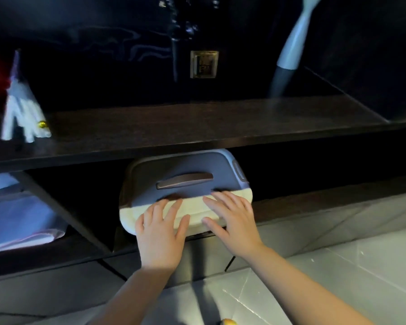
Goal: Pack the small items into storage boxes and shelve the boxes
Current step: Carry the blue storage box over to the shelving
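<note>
White storage box (pixel 185 181) lid under both flat hands, left hand (pixel 161 233), right hand (pixel 232 221).

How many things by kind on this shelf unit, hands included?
Hands: 2, left and right, both flat on the box
Storage box: 1
White ornament: 1
White-and-grey vase: 1
Folded fabric: 1
Total: 6

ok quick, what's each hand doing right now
Left hand: open, fingers flat on the lid of the storage box.
Right hand: open, fingers spread flat on the same lid, holding nothing.
</note>
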`<state>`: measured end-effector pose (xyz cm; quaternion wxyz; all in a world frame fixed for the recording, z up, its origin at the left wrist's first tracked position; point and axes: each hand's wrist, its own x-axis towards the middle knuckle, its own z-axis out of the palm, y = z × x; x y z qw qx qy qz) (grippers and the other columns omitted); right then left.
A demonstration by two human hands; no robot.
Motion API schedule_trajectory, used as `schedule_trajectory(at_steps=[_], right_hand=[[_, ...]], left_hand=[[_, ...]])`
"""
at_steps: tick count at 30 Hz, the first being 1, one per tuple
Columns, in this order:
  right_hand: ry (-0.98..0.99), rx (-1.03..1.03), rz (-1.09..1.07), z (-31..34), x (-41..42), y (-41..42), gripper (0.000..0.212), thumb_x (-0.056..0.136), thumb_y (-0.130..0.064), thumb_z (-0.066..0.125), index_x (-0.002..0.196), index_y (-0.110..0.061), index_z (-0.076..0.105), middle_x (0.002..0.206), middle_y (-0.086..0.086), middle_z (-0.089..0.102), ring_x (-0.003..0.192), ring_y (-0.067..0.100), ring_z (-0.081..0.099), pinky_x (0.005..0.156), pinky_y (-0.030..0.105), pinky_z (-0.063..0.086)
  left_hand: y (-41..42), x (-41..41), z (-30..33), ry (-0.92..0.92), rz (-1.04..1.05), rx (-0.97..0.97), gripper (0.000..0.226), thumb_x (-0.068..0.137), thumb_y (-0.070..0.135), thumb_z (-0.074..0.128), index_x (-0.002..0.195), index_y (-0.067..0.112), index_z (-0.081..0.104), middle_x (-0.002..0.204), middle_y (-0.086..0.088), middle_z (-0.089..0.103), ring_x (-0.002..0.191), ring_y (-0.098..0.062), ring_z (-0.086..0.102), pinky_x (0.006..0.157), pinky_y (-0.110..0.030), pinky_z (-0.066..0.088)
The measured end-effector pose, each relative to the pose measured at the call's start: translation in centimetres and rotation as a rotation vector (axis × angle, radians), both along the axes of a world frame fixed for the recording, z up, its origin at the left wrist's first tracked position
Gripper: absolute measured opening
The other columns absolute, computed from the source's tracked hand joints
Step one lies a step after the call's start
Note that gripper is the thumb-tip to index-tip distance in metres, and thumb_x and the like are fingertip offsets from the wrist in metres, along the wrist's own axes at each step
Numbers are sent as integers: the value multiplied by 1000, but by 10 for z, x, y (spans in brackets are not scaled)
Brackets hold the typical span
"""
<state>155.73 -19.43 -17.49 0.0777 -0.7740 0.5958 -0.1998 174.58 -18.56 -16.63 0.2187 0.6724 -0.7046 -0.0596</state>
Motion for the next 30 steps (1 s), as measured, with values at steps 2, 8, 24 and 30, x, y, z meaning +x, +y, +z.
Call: schedule_trajectory(at_steps=[2, 8, 24, 30], right_hand=[[-21, 29, -32, 6, -1, 9, 45, 94, -51, 47, 133, -29, 55, 145, -5, 45, 137, 14, 33, 112, 31, 20], [-2, 110, -496, 23, -53, 90, 61, 84, -34, 58, 143, -27, 42, 155, 4, 29, 142, 22, 25, 111, 38, 26], [89, -11, -1515, 84, -308, 367, 41, 91, -41, 52, 132, -32, 51, 143, -12, 40, 136, 7, 29, 111, 25, 17], [86, 10, -1598, 100, -388, 400, 42, 90, -38, 54, 131, -30, 53, 139, -11, 46, 132, 9, 34, 108, 25, 22]], left_hand=[[-3, -7, 3, 122, -48, 45, 34, 87, 38, 59, 119, 27, 64, 124, 1, 57, 118, -26, 47, 98, -41, 26], [1, -95, 27, 237, -539, 56, 29, 81, 25, 69, 110, 26, 68, 122, 5, 57, 118, -18, 42, 101, -37, 26], [134, -445, 78, 329, -1280, 116, 20, 89, 28, 57, 107, 32, 66, 108, 21, 61, 99, -6, 51, 91, -30, 40], [161, -542, 88, 289, -1375, 139, 33, 89, 29, 58, 122, 30, 60, 123, 17, 58, 114, -9, 48, 96, -28, 37]])
